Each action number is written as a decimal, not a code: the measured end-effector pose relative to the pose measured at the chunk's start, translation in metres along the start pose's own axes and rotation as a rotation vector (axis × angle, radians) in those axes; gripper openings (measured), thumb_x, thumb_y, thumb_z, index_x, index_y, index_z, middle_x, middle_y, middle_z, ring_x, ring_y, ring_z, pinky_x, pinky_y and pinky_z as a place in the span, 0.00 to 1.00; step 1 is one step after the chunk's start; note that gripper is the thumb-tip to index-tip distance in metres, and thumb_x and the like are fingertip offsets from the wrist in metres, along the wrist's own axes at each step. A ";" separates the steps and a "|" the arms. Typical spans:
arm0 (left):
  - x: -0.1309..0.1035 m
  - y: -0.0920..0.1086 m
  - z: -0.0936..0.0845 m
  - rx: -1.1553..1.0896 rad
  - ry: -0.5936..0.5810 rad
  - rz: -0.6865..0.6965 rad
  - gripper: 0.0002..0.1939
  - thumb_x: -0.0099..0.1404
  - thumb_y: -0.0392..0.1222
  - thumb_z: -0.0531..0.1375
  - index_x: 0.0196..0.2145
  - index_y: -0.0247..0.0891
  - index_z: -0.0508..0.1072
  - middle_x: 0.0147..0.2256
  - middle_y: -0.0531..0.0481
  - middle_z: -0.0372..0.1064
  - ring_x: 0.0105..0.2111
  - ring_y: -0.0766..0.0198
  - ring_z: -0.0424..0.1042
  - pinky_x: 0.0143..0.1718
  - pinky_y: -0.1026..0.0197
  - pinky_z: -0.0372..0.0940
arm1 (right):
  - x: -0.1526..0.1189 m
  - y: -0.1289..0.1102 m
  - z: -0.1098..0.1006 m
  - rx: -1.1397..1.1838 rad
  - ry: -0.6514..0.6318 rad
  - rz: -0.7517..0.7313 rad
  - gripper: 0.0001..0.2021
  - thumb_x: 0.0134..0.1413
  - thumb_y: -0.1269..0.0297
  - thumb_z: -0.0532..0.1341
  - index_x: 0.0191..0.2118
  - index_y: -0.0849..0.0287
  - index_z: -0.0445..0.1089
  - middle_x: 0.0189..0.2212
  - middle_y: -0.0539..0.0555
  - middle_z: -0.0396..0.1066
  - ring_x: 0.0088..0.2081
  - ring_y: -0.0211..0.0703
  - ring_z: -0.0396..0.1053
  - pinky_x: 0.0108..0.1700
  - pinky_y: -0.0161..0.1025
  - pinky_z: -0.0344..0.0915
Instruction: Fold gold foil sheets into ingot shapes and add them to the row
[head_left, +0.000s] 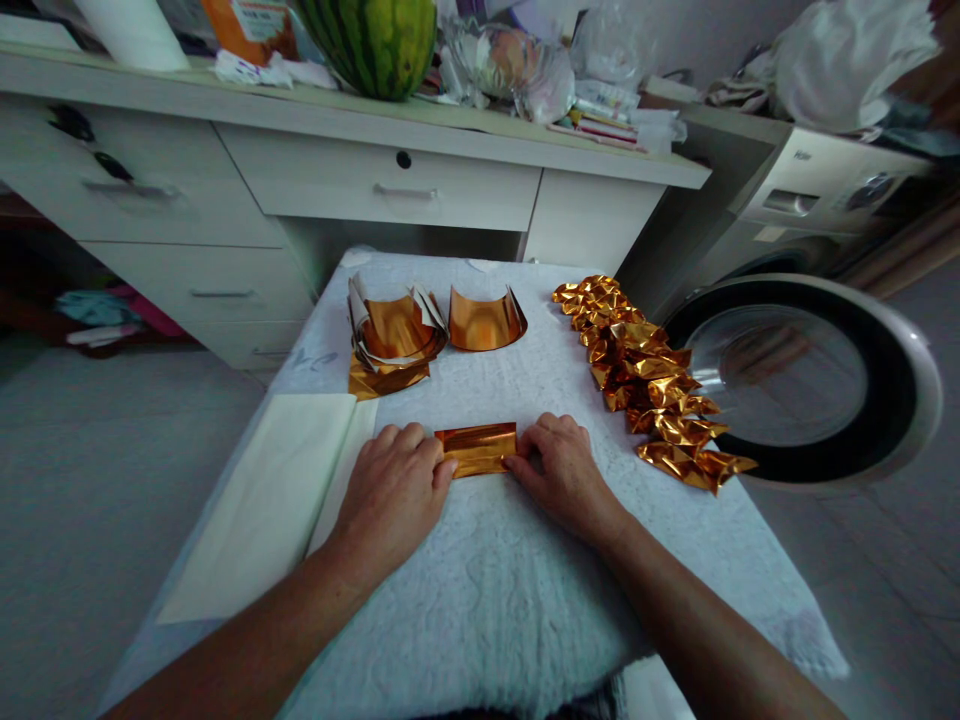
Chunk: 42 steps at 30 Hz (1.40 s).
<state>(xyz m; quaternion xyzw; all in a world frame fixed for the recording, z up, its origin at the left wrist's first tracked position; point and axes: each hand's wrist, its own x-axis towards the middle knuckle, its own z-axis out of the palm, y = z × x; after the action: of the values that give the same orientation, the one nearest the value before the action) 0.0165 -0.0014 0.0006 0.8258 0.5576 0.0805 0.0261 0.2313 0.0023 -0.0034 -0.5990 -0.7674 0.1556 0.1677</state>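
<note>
A strip of shiny gold foil paper (478, 449), folded or rolled into a narrow band, lies between my two hands near the middle of the table. My left hand (401, 480) pinches its left end, thumb along the near edge. At the right end my right hand (559, 465) grips it the same way, fingers curled. Beyond the strip stands a stack of curled gold foil sheets (394, 325) with pale backs, and beside it one separate curled gold sheet (487, 322). A long row of crumpled, folded gold foil pieces (637, 365) runs down the table's right side.
White paper sheets (255, 490) lie at the table's left. A pale cloth covers the table (480, 590). Behind it is a white drawer counter (337, 150) bearing a watermelon (371, 40) and plastic bags. The washing machine's open round door (802, 375) reaches close to the right edge.
</note>
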 end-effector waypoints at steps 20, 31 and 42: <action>0.000 0.002 -0.003 0.001 -0.069 -0.032 0.11 0.70 0.42 0.54 0.32 0.37 0.73 0.35 0.45 0.69 0.38 0.52 0.65 0.41 0.50 0.60 | -0.003 -0.001 -0.003 0.043 -0.014 0.019 0.05 0.57 0.65 0.62 0.31 0.58 0.69 0.33 0.53 0.66 0.39 0.47 0.60 0.42 0.43 0.51; 0.001 0.002 -0.001 -0.003 -0.063 -0.030 0.12 0.69 0.42 0.54 0.31 0.37 0.74 0.34 0.45 0.69 0.37 0.52 0.65 0.40 0.51 0.59 | 0.000 -0.005 -0.005 0.062 -0.012 0.051 0.04 0.54 0.66 0.64 0.30 0.58 0.69 0.33 0.53 0.68 0.39 0.47 0.61 0.42 0.44 0.52; 0.001 0.001 0.000 0.017 -0.071 -0.030 0.12 0.70 0.42 0.53 0.32 0.37 0.74 0.35 0.44 0.70 0.38 0.52 0.66 0.41 0.50 0.60 | 0.000 -0.003 -0.011 0.131 -0.085 -0.020 0.04 0.58 0.68 0.61 0.31 0.58 0.70 0.33 0.52 0.68 0.40 0.45 0.61 0.43 0.44 0.52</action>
<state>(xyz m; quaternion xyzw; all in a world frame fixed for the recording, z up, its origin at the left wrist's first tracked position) 0.0180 -0.0013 0.0012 0.8200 0.5691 0.0459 0.0400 0.2338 0.0016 0.0072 -0.5718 -0.7679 0.2292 0.1756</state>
